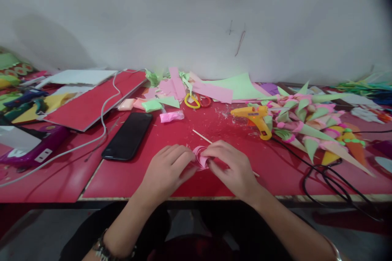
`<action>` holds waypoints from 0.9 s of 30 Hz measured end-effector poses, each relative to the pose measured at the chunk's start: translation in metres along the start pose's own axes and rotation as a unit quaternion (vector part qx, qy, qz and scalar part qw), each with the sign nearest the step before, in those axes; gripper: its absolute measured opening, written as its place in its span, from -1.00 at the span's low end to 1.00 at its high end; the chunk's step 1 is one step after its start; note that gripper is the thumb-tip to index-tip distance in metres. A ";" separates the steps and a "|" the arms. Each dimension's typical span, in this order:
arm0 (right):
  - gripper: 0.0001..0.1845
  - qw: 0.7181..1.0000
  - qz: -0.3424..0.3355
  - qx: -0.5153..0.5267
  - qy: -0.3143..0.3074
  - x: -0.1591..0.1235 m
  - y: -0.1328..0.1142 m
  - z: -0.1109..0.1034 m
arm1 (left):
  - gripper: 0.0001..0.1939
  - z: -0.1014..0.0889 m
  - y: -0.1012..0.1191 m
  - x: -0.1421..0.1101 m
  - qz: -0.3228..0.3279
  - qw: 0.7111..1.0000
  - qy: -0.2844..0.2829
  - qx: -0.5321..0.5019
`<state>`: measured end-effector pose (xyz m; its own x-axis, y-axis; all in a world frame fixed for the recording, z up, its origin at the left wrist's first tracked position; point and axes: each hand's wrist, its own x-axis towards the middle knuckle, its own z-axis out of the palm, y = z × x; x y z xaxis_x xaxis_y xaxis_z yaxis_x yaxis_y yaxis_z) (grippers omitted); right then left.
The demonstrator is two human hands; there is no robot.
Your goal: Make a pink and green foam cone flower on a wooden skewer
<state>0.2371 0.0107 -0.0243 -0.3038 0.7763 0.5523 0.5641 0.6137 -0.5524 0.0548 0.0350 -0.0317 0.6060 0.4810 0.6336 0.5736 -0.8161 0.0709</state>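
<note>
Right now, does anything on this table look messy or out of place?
Mostly just clutter: the black cable running from the yellow glue gun lies in loose, untidy loops that droop over the front edge of the table, and pale wispy bits litter the surface by the gun's nozzle.

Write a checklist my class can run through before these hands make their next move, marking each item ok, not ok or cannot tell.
1. Paper in hand: ok. The left hand and right hand both have fingers on the curled pink paper.
2. Glue gun apart from the hands: ok. It lies beyond the right hand.
3. Glue gun cool: cannot tell. Heat does not show.
4. Stick free of the right hand: cannot tell. The hand hides its middle.
5. Table free of scraps: not ok. Pale scraps lie near the glue gun.
6. Phone out of the way: ok. It lies left of the left hand, not touching.
</note>
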 end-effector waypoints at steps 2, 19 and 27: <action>-0.81 1.000 -0.008 -0.005 0.002 0.000 -0.001 0.000 | -0.89 0.000 -0.001 0.000 0.006 1.000 0.008 0.000; -0.81 0.998 -0.048 0.000 0.030 0.002 0.000 -0.001 | -0.97 -0.002 -0.003 -0.001 0.051 0.993 0.100 0.030; -0.85 0.999 -0.039 -0.002 0.032 0.001 -0.001 -0.001 | -0.94 0.000 -0.004 -0.002 0.031 0.994 0.099 0.018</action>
<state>0.2369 0.0107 -0.0225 -0.2970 0.7146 0.6333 0.5442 0.6717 -0.5027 0.0511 0.0371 -0.0330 0.5214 0.3551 0.7759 0.5606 -0.8281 0.0023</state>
